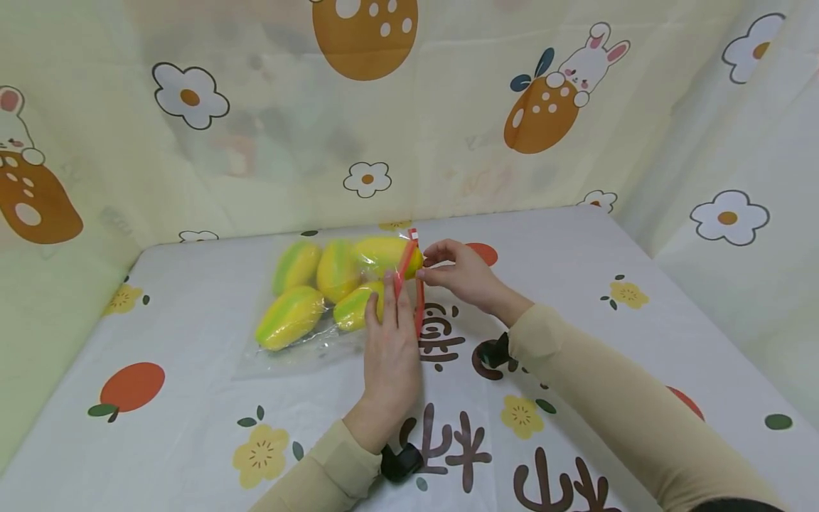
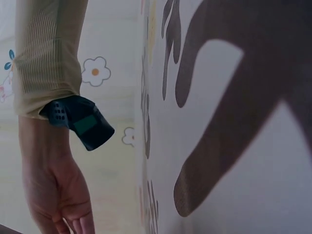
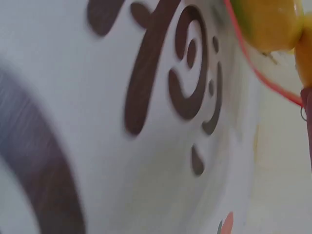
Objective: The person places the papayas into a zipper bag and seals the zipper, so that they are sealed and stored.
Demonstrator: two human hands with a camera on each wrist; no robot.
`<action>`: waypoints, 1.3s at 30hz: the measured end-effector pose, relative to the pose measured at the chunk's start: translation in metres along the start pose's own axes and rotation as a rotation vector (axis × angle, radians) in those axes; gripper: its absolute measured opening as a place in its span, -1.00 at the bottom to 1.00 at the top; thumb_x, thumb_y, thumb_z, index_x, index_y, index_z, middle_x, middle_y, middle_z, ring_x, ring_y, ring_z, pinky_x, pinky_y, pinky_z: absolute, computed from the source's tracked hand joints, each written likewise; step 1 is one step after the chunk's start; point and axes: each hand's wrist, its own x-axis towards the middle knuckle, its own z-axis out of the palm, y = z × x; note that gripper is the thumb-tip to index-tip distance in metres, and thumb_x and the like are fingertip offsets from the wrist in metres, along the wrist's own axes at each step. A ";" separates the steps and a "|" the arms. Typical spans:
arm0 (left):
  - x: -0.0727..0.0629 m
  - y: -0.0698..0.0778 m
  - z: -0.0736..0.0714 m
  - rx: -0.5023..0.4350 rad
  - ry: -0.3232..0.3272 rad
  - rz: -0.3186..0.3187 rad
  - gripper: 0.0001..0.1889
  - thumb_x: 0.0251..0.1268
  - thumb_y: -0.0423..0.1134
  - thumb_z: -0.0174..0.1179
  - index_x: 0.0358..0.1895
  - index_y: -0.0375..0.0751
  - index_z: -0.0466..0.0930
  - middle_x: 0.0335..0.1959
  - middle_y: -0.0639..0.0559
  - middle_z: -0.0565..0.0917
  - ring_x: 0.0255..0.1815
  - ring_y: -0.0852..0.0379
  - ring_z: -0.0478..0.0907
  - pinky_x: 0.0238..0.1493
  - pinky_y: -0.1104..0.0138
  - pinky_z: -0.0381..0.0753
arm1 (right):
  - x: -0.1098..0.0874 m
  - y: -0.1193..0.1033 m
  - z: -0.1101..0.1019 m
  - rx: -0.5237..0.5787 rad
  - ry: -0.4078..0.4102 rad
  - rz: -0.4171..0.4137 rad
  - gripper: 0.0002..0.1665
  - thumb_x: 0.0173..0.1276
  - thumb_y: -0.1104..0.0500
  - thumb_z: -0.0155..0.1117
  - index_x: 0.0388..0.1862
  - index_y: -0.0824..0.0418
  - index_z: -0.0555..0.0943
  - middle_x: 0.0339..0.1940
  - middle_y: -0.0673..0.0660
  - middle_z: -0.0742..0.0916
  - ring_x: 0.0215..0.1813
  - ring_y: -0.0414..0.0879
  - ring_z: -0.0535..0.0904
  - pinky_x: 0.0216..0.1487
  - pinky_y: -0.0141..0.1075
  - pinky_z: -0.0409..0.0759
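Observation:
In the head view, a clear plastic bag (image 1: 281, 366) with red strips along its mouth lies on its side. Several yellow-green mangoes (image 1: 291, 318) are in it. One mango (image 1: 382, 254) lies across the mouth, its end past the upper red strip (image 1: 406, 259). My right hand (image 1: 463, 274) holds that end between thumb and fingers; the right wrist view shows a fingertip (image 3: 307, 100) against a mango (image 3: 303, 58). With straight fingers, my left hand (image 1: 392, 352) rests on the bag beside the upper strip. The left wrist view catches the right hand (image 2: 56, 195), fingertips cut off.
A white patterned cloth (image 1: 185, 441) covers the table, printed with fruit, flowers and brown characters. Behind it hangs a pale curtain (image 1: 269, 142) with rabbits and flowers. Dark wrist cameras (image 1: 402, 462) sit at both cuffs.

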 end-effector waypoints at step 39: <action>-0.009 0.035 -0.010 0.320 -0.173 -0.115 -0.49 0.43 -0.32 0.20 0.43 -0.10 0.50 0.55 -0.11 0.37 0.32 -0.36 0.44 -0.27 0.11 0.73 | -0.031 0.020 -0.104 -0.065 -0.010 0.076 -0.49 0.62 0.12 0.08 0.41 0.35 0.43 0.25 0.37 0.68 0.13 -0.02 0.73 0.16 -0.32 0.69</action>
